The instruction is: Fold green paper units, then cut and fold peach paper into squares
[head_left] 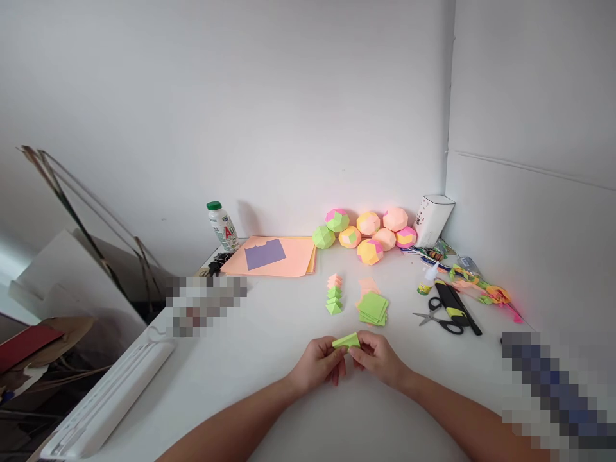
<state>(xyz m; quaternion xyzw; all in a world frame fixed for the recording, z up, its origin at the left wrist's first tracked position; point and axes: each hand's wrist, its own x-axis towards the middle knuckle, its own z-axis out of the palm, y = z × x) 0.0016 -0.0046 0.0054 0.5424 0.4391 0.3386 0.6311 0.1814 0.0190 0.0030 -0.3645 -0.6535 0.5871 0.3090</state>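
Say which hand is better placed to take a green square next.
Probably the right hand: it is nearer the green squares; the left hand sits farther left. Both hold the folded green paper.

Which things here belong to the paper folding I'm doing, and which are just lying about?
Probably the job: held green paper, green squares, row of folded pieces, paper balls.
Probably lying about: green-capped bottle, white container, purple paper, scissors.
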